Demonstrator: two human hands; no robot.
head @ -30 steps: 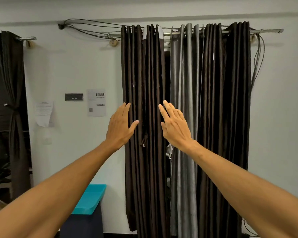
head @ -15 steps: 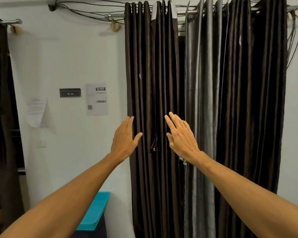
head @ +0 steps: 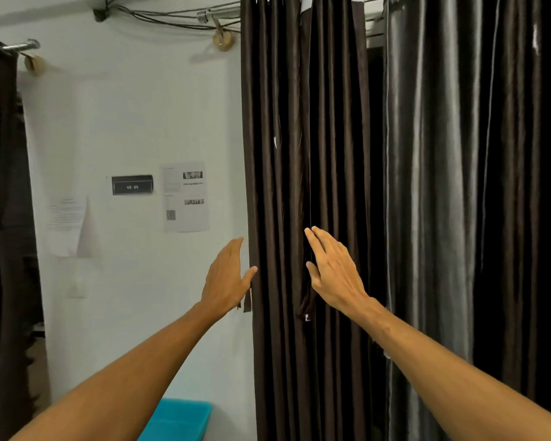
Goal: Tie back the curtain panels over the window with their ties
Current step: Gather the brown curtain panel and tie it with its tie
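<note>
A dark brown curtain panel (head: 283, 173) hangs straight down in folds over the window. To its right hangs a shiny grey panel (head: 427, 186), and a darker one at the far right edge. My left hand (head: 225, 278) is flat with straight fingers at the brown panel's left edge, thumb touching the fabric. My right hand (head: 334, 272) is spread flat against the folds in the middle of the brown panel. A dark tie strip (head: 306, 308) dangles just below my right hand, and a short strip end (head: 247, 302) hangs beside my left hand.
White wall to the left carries a small black sign (head: 132, 185) and paper notices (head: 185, 197). Another dark curtain (head: 4, 218), tied at its middle, hangs at the far left. A teal-lidded bin (head: 180, 420) stands low by the wall. Cables run along the curtain rod (head: 217, 14).
The view has moved closer to the curtains, which now fill more of the frame. Both hands have reached forward onto the brown panel, staying flat.
</note>
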